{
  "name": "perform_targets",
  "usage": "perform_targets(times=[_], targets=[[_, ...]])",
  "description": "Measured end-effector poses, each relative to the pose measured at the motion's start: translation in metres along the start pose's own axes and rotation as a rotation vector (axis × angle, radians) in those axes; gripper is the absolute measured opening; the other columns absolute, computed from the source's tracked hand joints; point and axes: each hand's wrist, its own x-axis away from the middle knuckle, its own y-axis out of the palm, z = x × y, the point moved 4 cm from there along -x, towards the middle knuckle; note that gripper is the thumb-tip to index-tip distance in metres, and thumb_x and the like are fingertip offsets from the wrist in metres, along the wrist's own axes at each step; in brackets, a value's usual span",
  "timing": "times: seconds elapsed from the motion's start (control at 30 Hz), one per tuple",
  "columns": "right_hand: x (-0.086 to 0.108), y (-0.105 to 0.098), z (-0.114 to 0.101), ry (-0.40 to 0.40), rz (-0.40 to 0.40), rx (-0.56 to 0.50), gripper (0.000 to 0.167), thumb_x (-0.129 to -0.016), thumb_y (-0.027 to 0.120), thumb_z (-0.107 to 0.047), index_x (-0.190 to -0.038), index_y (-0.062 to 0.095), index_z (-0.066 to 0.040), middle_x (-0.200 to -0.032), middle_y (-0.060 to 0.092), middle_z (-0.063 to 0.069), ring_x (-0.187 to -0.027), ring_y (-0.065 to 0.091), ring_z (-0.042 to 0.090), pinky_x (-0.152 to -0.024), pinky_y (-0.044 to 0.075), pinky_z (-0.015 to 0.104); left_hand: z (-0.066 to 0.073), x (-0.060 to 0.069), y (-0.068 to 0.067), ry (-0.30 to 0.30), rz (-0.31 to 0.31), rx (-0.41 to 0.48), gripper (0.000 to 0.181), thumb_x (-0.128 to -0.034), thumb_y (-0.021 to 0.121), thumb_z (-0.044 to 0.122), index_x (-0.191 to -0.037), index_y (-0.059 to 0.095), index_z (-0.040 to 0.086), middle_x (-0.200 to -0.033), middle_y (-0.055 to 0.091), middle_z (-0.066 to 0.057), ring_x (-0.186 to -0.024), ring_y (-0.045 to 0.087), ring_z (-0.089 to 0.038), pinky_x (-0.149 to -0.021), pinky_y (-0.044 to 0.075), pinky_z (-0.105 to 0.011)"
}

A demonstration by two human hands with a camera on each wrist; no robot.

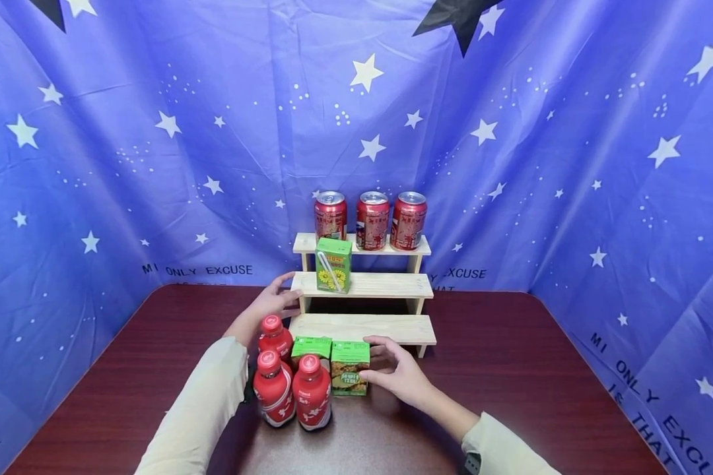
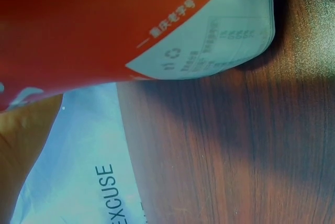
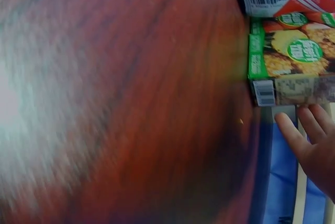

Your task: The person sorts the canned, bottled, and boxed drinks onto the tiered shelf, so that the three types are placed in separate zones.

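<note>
My left hand [image 1: 278, 297] is at the left end of a stepped wooden shelf [image 1: 386, 285], its fingers against the middle step. The right hand [image 1: 401, 373] stands with thumb and fingers spread at the right side of a green drink carton [image 1: 350, 368]; in the right wrist view, its fingertips are close to the carton [image 3: 296, 56], and contact is unclear. Another green carton [image 1: 311, 346] stands beside that one. Red bottles [image 1: 313, 396] stand before and left of the cartons; one bottle [image 2: 104, 25] fills the top of the left wrist view.
Three red cans [image 1: 373, 221] stand on the shelf's top step. A green carton with a straw [image 1: 333, 267] is upright on the left of the middle step. The dark wooden table [image 1: 511, 369] meets a blue star-patterned cloth [image 1: 243, 132] behind and at both sides.
</note>
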Motion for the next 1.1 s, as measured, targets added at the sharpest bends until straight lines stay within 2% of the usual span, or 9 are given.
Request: perform_targets(times=[0.1, 0.13, 0.33, 0.43, 0.53, 0.77, 0.9, 1.0, 1.1], targets=[[0.001, 0.004, 0.002, -0.015, 0.04, -0.029, 0.057, -0.081, 0.072, -0.012, -0.131, 0.046, -0.002, -0.112, 0.06, 0.023, -0.101, 0.062, 0.018, -0.085, 0.058, 0.03, -0.009, -0.009, -0.004, 0.003, -0.002, 0.006, 0.066, -0.0964, 0.051, 0.012, -0.151, 0.014, 0.015, -0.13, 0.04, -0.025, -0.121, 0.046, -0.041, -0.099, 0.049, -0.049], [0.001, 0.005, 0.002, -0.019, 0.052, -0.036, 0.057, -0.081, 0.072, -0.012, -0.131, 0.046, -0.001, -0.112, 0.06, 0.023, -0.1, 0.062, 0.018, -0.086, 0.057, 0.031, -0.008, -0.008, -0.004, 0.003, -0.005, 0.01, 0.066, -0.0964, 0.051, 0.012, -0.151, 0.014, 0.015, -0.13, 0.039, -0.026, -0.122, 0.045, -0.042, -0.099, 0.049, -0.049], [0.002, 0.009, 0.001, -0.03, 0.124, -0.019, 0.055, -0.081, 0.072, -0.012, -0.129, 0.049, -0.002, -0.108, 0.063, 0.02, -0.098, 0.063, 0.018, -0.087, 0.056, 0.041, 0.012, 0.015, 0.006, -0.002, -0.01, 0.025, 0.062, -0.0979, 0.043, 0.006, -0.151, 0.011, 0.01, -0.133, 0.035, -0.029, -0.127, 0.037, -0.047, -0.107, 0.04, -0.053], [0.003, 0.01, 0.0, -0.01, 0.148, -0.016, 0.053, -0.081, 0.073, -0.013, -0.128, 0.051, -0.004, -0.108, 0.064, 0.018, -0.097, 0.063, 0.018, -0.086, 0.056, 0.036, 0.018, 0.022, 0.008, -0.007, -0.001, 0.02, 0.061, -0.0978, 0.043, 0.005, -0.151, 0.012, 0.009, -0.132, 0.036, -0.029, -0.126, 0.039, -0.047, -0.107, 0.04, -0.053], [0.003, 0.011, -0.001, 0.016, 0.164, -0.016, 0.053, -0.081, 0.073, -0.014, -0.128, 0.051, -0.004, -0.108, 0.064, 0.018, -0.095, 0.064, 0.017, -0.085, 0.055, 0.027, 0.019, 0.023, 0.009, 0.0, -0.004, 0.009, 0.061, -0.0979, 0.043, 0.005, -0.15, 0.011, 0.008, -0.131, 0.036, -0.029, -0.123, 0.042, -0.045, -0.106, 0.04, -0.053], [0.001, 0.01, -0.003, 0.034, 0.201, -0.009, 0.049, -0.079, 0.073, -0.009, -0.124, 0.054, -0.003, -0.106, 0.065, 0.018, -0.095, 0.064, 0.018, -0.086, 0.055, 0.029, 0.013, 0.016, 0.005, 0.01, -0.009, 0.012, 0.062, -0.0979, 0.045, 0.007, -0.151, 0.012, 0.011, -0.131, 0.037, -0.029, -0.118, 0.048, -0.041, -0.103, 0.044, -0.051], [0.001, 0.006, -0.006, 0.019, 0.208, -0.013, 0.05, -0.079, 0.073, -0.008, -0.125, 0.054, -0.002, -0.106, 0.065, 0.019, -0.094, 0.063, 0.012, -0.086, 0.055, 0.027, 0.001, 0.002, 0.0, 0.004, -0.004, 0.023, 0.063, -0.0973, 0.048, 0.009, -0.151, 0.014, 0.015, -0.129, 0.039, -0.026, -0.118, 0.049, -0.04, -0.101, 0.047, -0.049], [0.001, 0.002, -0.009, -0.012, 0.215, -0.013, 0.05, -0.08, 0.073, -0.008, -0.125, 0.053, 0.0, -0.106, 0.065, 0.019, -0.094, 0.062, 0.007, -0.087, 0.055, 0.031, -0.008, -0.008, -0.003, 0.008, -0.01, 0.024, 0.064, -0.097, 0.049, 0.011, -0.151, 0.014, 0.016, -0.129, 0.04, -0.025, -0.119, 0.048, -0.041, -0.1, 0.048, -0.048], [0.0, -0.004, -0.012, -0.035, 0.232, -0.001, 0.05, -0.08, 0.072, -0.007, -0.125, 0.053, 0.0, -0.105, 0.066, 0.02, -0.095, 0.061, 0.004, -0.088, 0.055, 0.036, -0.011, -0.011, -0.005, 0.015, -0.011, 0.017, 0.064, -0.0971, 0.049, 0.011, -0.151, 0.013, 0.015, -0.128, 0.041, -0.025, -0.118, 0.049, -0.041, -0.099, 0.048, -0.049]])
